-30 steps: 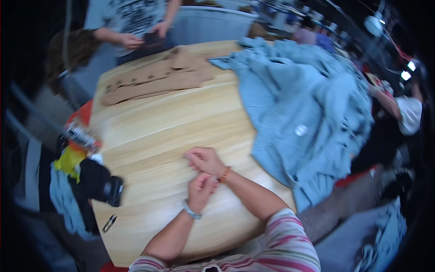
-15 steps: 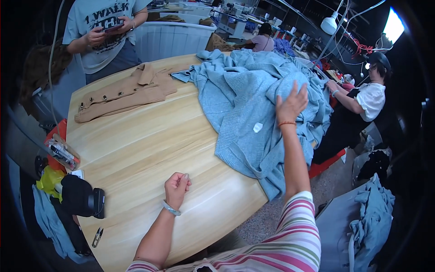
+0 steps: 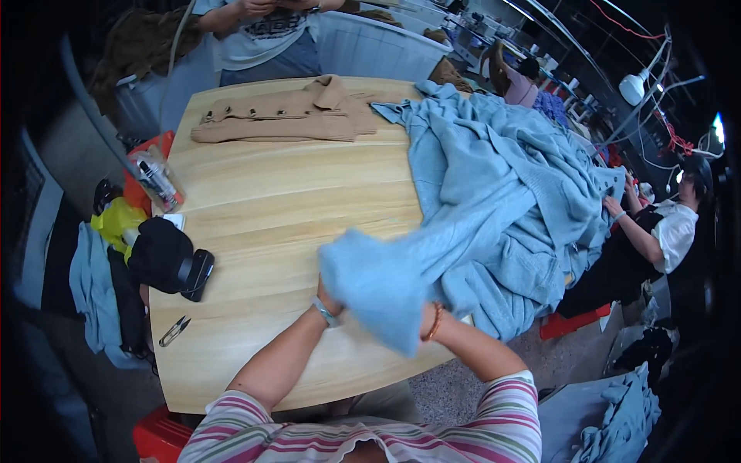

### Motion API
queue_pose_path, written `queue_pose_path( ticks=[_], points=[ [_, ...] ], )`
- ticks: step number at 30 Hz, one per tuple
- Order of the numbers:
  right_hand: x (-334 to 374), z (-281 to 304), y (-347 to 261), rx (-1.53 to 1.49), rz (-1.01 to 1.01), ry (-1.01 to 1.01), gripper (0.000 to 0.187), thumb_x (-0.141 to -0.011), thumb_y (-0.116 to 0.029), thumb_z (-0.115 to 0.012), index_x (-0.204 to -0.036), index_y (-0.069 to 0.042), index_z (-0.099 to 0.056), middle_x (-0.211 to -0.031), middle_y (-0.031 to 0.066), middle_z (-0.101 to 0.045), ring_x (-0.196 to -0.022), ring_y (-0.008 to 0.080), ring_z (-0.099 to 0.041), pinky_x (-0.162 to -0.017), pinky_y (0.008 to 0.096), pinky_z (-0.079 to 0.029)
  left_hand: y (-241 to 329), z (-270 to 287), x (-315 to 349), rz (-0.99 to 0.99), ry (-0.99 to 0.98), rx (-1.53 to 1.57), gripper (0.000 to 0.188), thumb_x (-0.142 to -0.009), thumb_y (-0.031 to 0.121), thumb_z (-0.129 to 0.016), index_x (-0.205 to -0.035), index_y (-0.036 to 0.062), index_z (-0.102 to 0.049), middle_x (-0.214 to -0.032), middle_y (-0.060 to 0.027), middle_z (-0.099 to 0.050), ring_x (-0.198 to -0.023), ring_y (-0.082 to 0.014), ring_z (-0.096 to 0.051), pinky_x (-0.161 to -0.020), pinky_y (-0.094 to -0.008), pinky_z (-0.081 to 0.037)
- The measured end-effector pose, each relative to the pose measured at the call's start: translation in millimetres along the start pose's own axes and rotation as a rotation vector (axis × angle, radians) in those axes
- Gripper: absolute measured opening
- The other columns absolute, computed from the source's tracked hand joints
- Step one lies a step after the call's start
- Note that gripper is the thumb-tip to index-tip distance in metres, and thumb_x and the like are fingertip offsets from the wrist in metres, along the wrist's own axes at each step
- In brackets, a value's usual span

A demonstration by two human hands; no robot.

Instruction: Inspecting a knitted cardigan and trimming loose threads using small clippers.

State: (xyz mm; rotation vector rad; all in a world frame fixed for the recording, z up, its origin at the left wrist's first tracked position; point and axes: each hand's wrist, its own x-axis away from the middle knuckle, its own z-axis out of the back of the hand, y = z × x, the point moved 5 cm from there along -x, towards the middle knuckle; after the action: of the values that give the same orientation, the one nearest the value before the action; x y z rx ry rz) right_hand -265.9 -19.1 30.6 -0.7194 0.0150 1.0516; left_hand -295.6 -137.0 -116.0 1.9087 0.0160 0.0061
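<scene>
Nearest, above the table (image 3: 293, 181), left hand (image 3: 327, 296) and right hand (image 3: 426, 320), both mostly covered by a raised, blurred end of blue knit (image 3: 378, 285); cannot tell whether clamped on it. At left, snips (image 3: 175, 331). Farther right, more blue knit, heaped. Near the far edge, a folded tan cardigan (image 3: 297, 125); beyond, a standing person (image 3: 258, 42).

Wood-grain table (image 3: 285, 201), speckled floor (image 3: 448, 390), white lamp (image 3: 632, 89) upper right.
</scene>
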Motion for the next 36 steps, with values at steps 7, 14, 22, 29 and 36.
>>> queue_pose_path(
  ticks=[7, 14, 22, 29, 36],
  points=[
    [16.8, -41.1, -17.8, -0.204, -0.265, -0.298, 0.031, -0.082, -0.013, -0.065, -0.112, -0.006, -0.060, -0.098, 0.0133, -0.063, -0.084, 0.0310, -0.062, -0.072, 0.0358, -0.051, 3.1, -11.1, 27.6, -0.057, -0.158, -0.165, 0.019, -0.094, 0.022, -0.055, -0.093, 0.0040, -0.061, -0.084, -0.0037, -0.063, -0.072, -0.0105, -0.057, -0.064, -0.0249, -0.048],
    [86.3, 145.4, 58.4, 1.188, -0.459, 0.419, 0.066, -0.068, -0.006, -0.068, -0.131, -0.011, -0.050, -0.135, 0.0199, -0.043, -0.123, 0.0382, -0.042, -0.103, 0.0457, -0.032, 15.2, -15.9, 32.0, -0.046, -0.207, -0.174, 0.015, -0.092, 0.018, -0.057, -0.096, 0.0033, -0.061, -0.087, -0.0037, -0.063, -0.077, -0.0106, -0.058, -0.068, -0.0258, -0.049],
    [188.6, 265.9, 157.2, 1.220, -0.962, 0.748, 0.080, -0.072, -0.008, -0.067, -0.144, -0.012, -0.031, -0.139, 0.0174, -0.040, -0.114, 0.0381, -0.049, -0.097, 0.0427, -0.041, 23.4, -30.1, 4.8, -0.093, -0.293, -0.297, 0.015, -0.089, 0.012, -0.060, -0.099, 0.0025, -0.060, -0.091, -0.0038, -0.064, -0.082, -0.0108, -0.058, -0.073, -0.0269, -0.050],
    [157.3, 283.1, 174.2, 0.678, -0.882, 0.642, 0.027, -0.088, -0.011, -0.052, -0.112, -0.003, -0.062, -0.083, 0.0084, -0.066, -0.070, 0.0189, -0.060, -0.064, 0.0306, -0.046, 0.0, -15.3, -12.7, 0.003, -0.128, 0.219, 0.011, -0.088, 0.004, -0.060, -0.099, 0.0016, -0.059, -0.089, -0.0039, -0.063, -0.080, -0.0079, -0.058, -0.073, -0.0221, -0.049],
    [27.6, 85.9, 44.1, -0.367, -0.491, 0.250, 0.013, -0.092, -0.012, -0.056, -0.086, -0.001, -0.060, -0.066, -0.0058, -0.051, -0.061, 0.0021, -0.045, -0.049, 0.0218, -0.036, 1.6, -16.3, -8.2, -0.019, -0.028, 0.139, 0.024, -0.091, 0.005, -0.059, -0.113, 0.0005, -0.051, -0.086, -0.0026, -0.062, -0.077, -0.0060, -0.057, -0.070, -0.0192, -0.046]
  ],
)
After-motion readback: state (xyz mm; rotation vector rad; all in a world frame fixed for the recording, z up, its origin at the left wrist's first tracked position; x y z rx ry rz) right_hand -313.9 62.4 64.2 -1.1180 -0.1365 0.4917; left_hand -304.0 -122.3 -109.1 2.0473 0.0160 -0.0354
